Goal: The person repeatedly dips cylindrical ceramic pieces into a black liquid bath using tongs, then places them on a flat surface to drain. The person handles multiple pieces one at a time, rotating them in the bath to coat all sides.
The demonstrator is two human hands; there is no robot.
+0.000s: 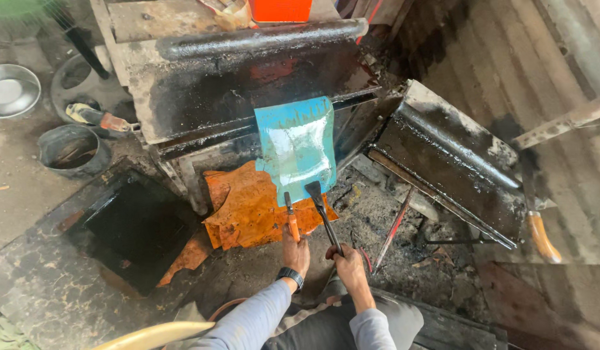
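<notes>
My left hand grips an orange-handled chisel whose tip meets the lower edge of a bent blue metal sheet. My right hand holds the dark handle of a hammer, its head resting just right of the chisel near the sheet's bottom edge. The blue sheet leans against a blackened metal frame. Under it lies a rusty orange sheet on the ground.
A second blackened metal panel lies to the right. A dark flat square plate lies left. A round tin, a steel bowl and an orange-handled tool sit far left. A wooden-handled tool lies right.
</notes>
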